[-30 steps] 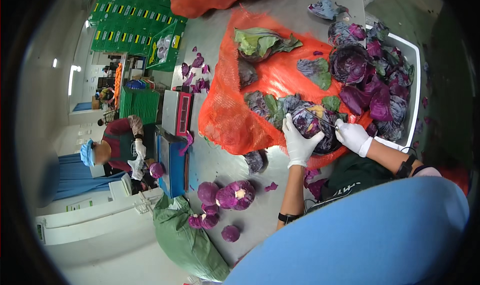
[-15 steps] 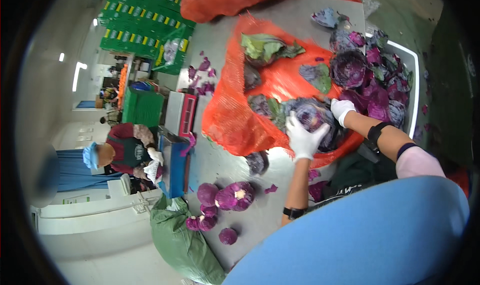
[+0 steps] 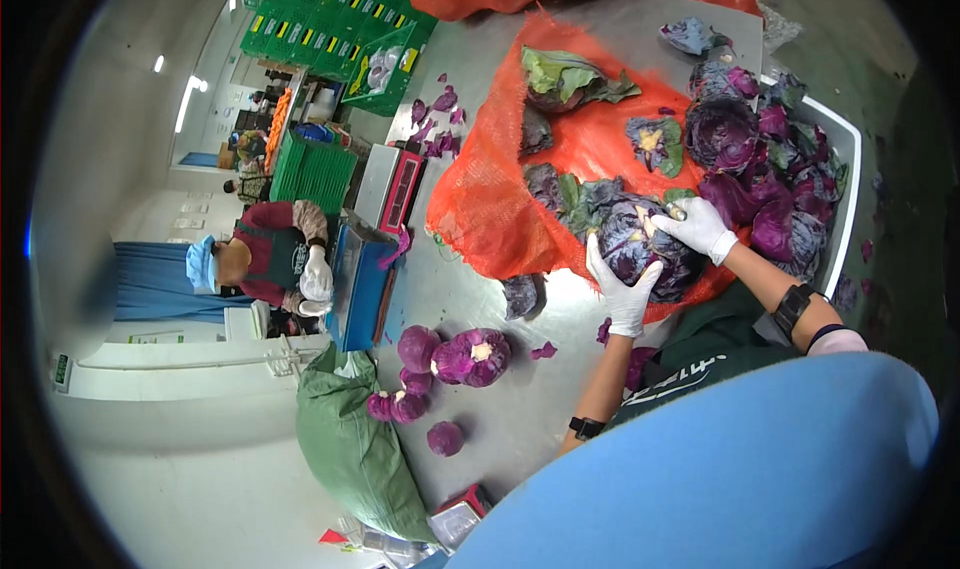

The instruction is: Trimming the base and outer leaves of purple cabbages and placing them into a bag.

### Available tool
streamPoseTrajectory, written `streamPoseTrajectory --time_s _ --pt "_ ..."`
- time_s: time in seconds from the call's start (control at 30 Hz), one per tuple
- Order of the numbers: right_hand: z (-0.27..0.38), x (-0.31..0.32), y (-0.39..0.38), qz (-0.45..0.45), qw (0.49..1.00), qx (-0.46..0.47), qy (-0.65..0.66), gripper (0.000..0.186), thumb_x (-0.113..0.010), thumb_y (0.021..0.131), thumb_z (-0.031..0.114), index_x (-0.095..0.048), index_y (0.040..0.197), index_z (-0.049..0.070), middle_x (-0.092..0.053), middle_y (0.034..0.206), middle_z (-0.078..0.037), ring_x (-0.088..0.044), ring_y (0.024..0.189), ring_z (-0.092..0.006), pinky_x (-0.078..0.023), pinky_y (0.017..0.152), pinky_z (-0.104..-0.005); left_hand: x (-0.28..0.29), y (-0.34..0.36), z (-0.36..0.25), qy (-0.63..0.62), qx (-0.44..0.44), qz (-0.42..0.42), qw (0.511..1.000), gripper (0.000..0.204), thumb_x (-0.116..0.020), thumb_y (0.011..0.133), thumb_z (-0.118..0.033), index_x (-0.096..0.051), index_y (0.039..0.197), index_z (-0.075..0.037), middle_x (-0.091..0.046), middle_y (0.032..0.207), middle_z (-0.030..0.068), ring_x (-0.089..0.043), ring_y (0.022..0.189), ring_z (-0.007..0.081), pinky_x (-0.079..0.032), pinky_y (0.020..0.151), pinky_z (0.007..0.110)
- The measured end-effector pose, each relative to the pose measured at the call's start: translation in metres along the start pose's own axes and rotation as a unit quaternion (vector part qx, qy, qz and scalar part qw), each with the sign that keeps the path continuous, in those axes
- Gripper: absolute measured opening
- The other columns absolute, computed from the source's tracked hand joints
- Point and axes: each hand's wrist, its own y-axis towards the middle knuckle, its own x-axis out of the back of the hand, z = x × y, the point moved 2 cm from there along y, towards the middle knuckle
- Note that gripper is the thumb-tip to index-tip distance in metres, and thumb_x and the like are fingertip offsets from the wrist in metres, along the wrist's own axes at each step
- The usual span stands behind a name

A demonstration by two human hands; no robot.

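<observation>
A large red cabbage (image 3: 645, 249) with dusty purple outer leaves rests on an orange mesh sack (image 3: 490, 204), its pale stem end turned up. My left hand (image 3: 628, 294), in a white glove, is closed around the near left side of the cabbage. My right hand (image 3: 700, 229), also gloved, grips the cabbage beside its stem, fingers bent over the leaves; the fingertips are partly hidden. Trimmed leaves lie on the sack, among them a green-edged leaf piece (image 3: 655, 141) with a pale stump.
A white-rimmed bin (image 3: 853, 184) heaped with cabbage leaves stands at right. Peeled red cabbages (image 3: 470, 357) sit on the metal table (image 3: 520, 409), near a green sack (image 3: 350, 439). Beyond are a scale (image 3: 405, 191), a blue container (image 3: 360, 279) and a co-worker (image 3: 270, 254). Green crates (image 3: 320, 19) are stacked behind.
My right hand has come from the cabbage's right side onto its top beside the stem. The cabbage has turned, showing its stem end. The whole view has shifted slightly.
</observation>
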Motion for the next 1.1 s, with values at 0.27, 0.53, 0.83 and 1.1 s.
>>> streamPoseTrajectory --time_s 0.27,0.53,0.83,1.1 --pt "-0.053 0.006 -0.049 -0.136 0.969 0.161 0.127 0.020 -0.065 0.080 0.006 -0.068 0.100 0.003 -0.068 0.080 -0.011 -0.066 0.070 -0.0250 -0.053 0.070 -0.0348 -0.031 0.043 0.024 0.047 0.222 0.111 0.967 0.111 -0.081 0.081 -0.044 -0.014 0.155 0.004 -0.016 0.157 0.0290 -0.021 0.146 0.0397 -0.023 0.120 0.043" --pt "-0.062 0.063 -0.043 -0.188 0.972 0.137 -0.034 0.023 -0.059 0.095 0.022 -0.064 0.106 0.003 -0.068 0.097 -0.018 -0.066 0.087 -0.0375 -0.052 0.078 -0.0427 -0.046 0.054 0.004 0.060 0.095 0.099 0.989 0.122 -0.092 0.063 -0.042 -0.020 0.150 0.006 -0.030 0.146 0.0302 -0.034 0.136 0.0443 -0.031 0.114 0.048" --pt "0.003 0.029 -0.002 -0.058 0.930 0.120 -0.343 0.054 -0.045 0.102 0.044 -0.046 0.144 0.010 -0.070 0.084 -0.016 -0.069 0.069 -0.0345 -0.053 0.059 -0.0465 -0.056 0.074 0.018 0.087 0.080 0.161 0.980 0.114 -0.085 0.071 -0.044 -0.023 0.153 0.007 -0.030 0.153 0.0302 -0.030 0.144 0.0403 -0.027 0.118 0.044" --pt "0.019 0.043 0.035 0.023 0.910 0.124 -0.394 0.054 -0.040 0.103 0.046 -0.050 0.140 0.007 -0.072 0.084 -0.016 -0.070 0.074 -0.0348 -0.054 0.064 -0.0484 -0.068 0.077 0.014 0.099 0.070 0.140 0.983 0.114 -0.084 0.072 -0.048 -0.024 0.152 0.006 -0.032 0.151 0.0321 -0.031 0.142 0.0431 -0.028 0.117 0.046"
